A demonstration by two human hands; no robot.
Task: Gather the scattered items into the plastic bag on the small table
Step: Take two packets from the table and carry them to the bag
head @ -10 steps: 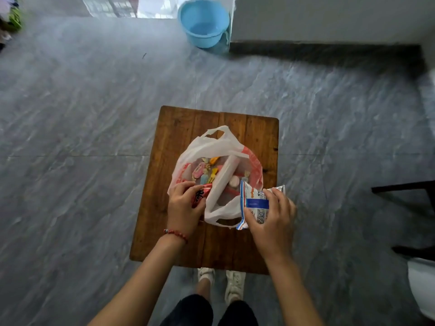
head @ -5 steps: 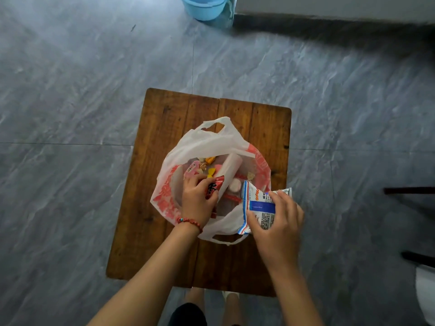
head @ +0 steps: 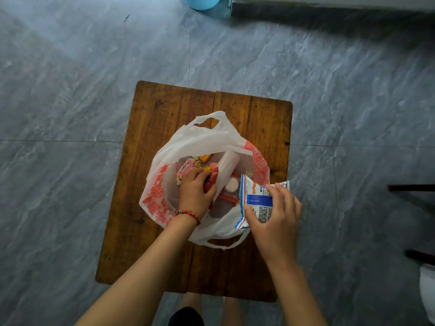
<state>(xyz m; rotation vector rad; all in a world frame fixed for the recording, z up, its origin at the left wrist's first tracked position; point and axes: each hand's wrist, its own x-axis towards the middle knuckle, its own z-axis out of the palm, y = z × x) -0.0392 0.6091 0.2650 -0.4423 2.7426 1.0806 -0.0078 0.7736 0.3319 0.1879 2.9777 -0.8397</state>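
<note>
A white plastic bag (head: 207, 137) with red print stands open on the small wooden table (head: 162, 118). Inside lie a white tube (head: 227, 162), a pink packet (head: 184, 166) and several small sweets. My left hand (head: 194, 191) is inside the bag's mouth, closed on a red packet (head: 211, 181). My right hand (head: 274, 215) holds a white and blue snack packet (head: 255, 195) at the bag's right rim, its upper end tipped over the opening.
Grey stone floor surrounds the table. A blue bucket (head: 202, 2) stands at the top edge by a wall. Dark chair legs (head: 410, 188) and a white object (head: 427, 292) are at the right edge. My feet are under the table's near edge.
My left hand has pushed the red packet from the bag's near rim deeper into the bag. My right hand kept the snack packet at the rim. The camera tilted down and closer.
</note>
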